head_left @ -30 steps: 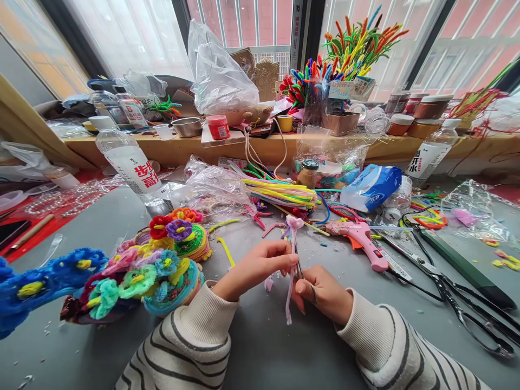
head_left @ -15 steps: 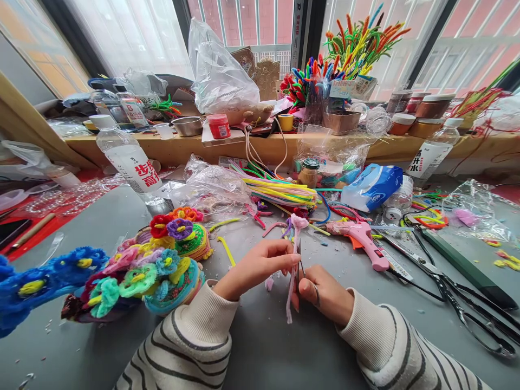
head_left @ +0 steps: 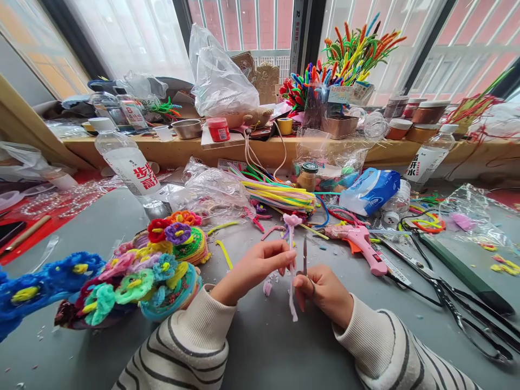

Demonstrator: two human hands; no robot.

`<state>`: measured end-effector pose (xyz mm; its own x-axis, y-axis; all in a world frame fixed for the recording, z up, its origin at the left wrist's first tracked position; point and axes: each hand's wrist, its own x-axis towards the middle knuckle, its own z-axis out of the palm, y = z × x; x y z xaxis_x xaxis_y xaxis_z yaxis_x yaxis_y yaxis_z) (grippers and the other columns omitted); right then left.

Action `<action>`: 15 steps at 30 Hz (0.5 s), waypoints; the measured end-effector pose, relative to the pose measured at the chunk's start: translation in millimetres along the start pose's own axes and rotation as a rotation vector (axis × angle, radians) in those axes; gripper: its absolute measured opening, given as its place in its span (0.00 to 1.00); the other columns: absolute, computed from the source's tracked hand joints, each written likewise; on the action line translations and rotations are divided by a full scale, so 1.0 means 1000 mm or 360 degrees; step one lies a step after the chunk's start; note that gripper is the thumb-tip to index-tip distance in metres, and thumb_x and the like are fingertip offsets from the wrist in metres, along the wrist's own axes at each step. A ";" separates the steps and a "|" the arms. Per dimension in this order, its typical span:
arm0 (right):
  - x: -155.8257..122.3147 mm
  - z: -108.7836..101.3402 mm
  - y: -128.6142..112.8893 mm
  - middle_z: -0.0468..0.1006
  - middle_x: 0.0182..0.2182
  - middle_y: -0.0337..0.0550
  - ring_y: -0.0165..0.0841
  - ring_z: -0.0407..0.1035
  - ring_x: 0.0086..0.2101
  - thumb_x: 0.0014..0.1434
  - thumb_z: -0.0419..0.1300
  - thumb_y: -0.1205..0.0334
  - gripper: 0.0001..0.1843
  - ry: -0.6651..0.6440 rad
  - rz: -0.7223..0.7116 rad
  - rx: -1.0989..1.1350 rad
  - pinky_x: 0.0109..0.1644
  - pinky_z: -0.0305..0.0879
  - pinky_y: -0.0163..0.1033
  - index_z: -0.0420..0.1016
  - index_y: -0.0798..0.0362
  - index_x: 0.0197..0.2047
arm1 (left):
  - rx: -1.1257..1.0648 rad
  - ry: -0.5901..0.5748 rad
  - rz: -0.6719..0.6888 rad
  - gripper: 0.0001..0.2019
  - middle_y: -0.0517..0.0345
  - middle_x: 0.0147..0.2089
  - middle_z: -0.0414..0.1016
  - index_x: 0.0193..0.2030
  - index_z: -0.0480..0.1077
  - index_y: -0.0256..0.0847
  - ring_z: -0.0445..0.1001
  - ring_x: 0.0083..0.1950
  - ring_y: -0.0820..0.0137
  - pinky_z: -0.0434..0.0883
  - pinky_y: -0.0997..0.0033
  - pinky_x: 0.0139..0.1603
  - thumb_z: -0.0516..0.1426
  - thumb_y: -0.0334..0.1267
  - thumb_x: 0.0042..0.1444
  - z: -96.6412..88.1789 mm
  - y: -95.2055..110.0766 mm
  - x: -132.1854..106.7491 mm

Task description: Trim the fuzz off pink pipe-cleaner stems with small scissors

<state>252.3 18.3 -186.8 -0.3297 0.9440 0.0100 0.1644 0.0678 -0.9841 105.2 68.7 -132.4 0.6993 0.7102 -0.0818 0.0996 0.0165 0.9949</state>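
My left hand (head_left: pixel 255 266) pinches a pale pink pipe-cleaner flower (head_left: pixel 292 260) by its stem, holding it upright over the grey table (head_left: pixel 260 346). The flower's head points up and its loose end hangs down between my hands. My right hand (head_left: pixel 325 292) is closed on a small pair of scissors (head_left: pixel 304 257), whose blades point up just to the right of the stem. Both sleeves are white with dark stripes.
A heap of pipe-cleaner flowers (head_left: pixel 154 271) and a blue fuzzy piece (head_left: pixel 36 287) lie at the left. A pink glue gun (head_left: pixel 359 241), large scissors (head_left: pixel 467 319), bundled pipe cleaners (head_left: pixel 280 194), a tissue pack (head_left: pixel 369 189) and bottles (head_left: pixel 125 160) crowd the back and right.
The scissors have come away from the stem and now stand upright to its right. The flower stays pinched in my left hand, almost in the same place.
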 end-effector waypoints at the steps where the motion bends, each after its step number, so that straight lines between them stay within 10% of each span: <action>1: 0.000 -0.001 -0.002 0.54 0.08 0.35 0.21 0.48 0.14 0.47 0.47 0.35 0.35 -0.0004 -0.0022 0.0078 0.20 0.45 0.31 0.68 0.60 0.12 | -0.0026 0.0062 0.0014 0.12 0.63 0.22 0.60 0.22 0.63 0.35 0.57 0.25 0.79 0.56 0.78 0.27 0.52 0.42 0.49 0.000 0.000 0.000; 15: -0.001 -0.002 -0.009 0.58 0.12 0.34 0.22 0.50 0.17 0.48 0.55 0.43 0.25 0.0102 0.0121 0.0165 0.23 0.48 0.31 0.76 0.59 0.26 | -0.0535 0.0431 -0.0017 0.08 0.60 0.25 0.67 0.27 0.68 0.35 0.65 0.29 0.77 0.63 0.77 0.33 0.59 0.38 0.43 -0.001 -0.003 0.002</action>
<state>253.3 17.0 -177.4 -0.2592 0.9641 -0.0575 0.0888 -0.0355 -0.9954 105.6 70.7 -135.5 0.4840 0.8670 -0.1184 -0.1617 0.2216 0.9616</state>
